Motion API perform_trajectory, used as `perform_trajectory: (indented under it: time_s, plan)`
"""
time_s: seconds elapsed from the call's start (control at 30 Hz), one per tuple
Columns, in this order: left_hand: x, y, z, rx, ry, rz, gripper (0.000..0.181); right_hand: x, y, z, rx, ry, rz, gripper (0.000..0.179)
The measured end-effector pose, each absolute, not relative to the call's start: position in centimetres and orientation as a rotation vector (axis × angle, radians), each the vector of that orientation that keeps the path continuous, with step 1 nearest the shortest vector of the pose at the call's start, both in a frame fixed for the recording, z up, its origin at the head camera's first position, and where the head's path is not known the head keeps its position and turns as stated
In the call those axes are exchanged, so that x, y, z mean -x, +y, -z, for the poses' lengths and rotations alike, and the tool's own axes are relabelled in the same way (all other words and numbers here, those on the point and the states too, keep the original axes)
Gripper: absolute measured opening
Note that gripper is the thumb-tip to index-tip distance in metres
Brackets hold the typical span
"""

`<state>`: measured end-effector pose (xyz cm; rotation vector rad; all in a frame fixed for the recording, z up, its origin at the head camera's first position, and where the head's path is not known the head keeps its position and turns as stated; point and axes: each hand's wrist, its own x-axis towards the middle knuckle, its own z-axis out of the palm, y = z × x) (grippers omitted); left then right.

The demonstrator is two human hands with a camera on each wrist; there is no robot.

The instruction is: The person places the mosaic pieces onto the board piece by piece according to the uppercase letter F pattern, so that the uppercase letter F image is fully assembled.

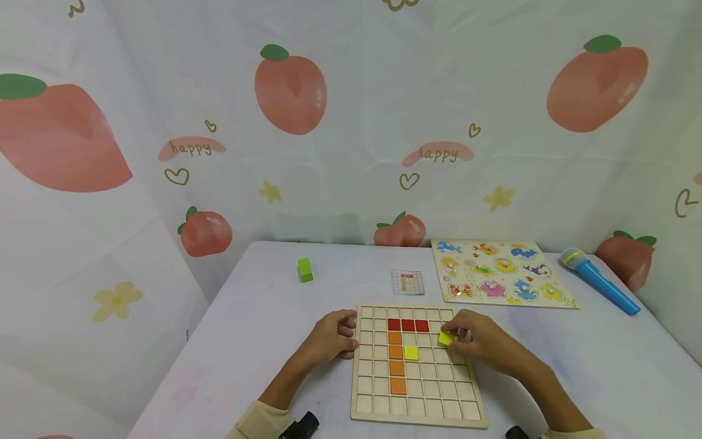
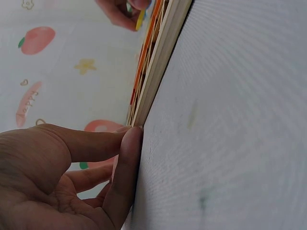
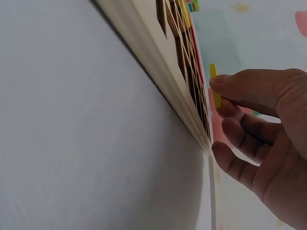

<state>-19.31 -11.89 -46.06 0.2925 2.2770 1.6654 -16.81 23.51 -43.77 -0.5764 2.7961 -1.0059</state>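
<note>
A wooden grid board (image 1: 378, 403) lies on the table with three red tiles (image 1: 408, 325), a column of several orange tiles (image 1: 396, 352) and one yellow tile (image 1: 411, 353) in its squares. My left hand (image 1: 331, 335) is at the board's left edge; in the left wrist view, thumb and finger (image 2: 129, 158) grip the rim. Above the board's upper right part, my right hand (image 1: 485, 341) pinches a second yellow square tile (image 1: 446, 338) between thumb and finger. The right wrist view shows that tile (image 3: 215, 86) edge-on, raised off the board, other fingers loosely curled.
Behind the board lies a small printed pattern card (image 1: 408, 283). A sea-animal peg puzzle (image 1: 507, 271) lies at the back right, beside a blue toy microphone (image 1: 600, 281). Green blocks (image 1: 305, 270) stand at the back left. A fruit-printed cloth (image 1: 351, 152) hangs behind the table.
</note>
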Motion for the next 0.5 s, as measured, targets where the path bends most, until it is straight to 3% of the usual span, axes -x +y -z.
perform_trajectory:
  time_s: [0.5]
  plan:
    - [19.4, -11.8, 46.1, -0.289, 2.295, -1.648, 0.067, 16.6, 21.3, 43.4, 0.619, 2.694, 1.008, 0.030]
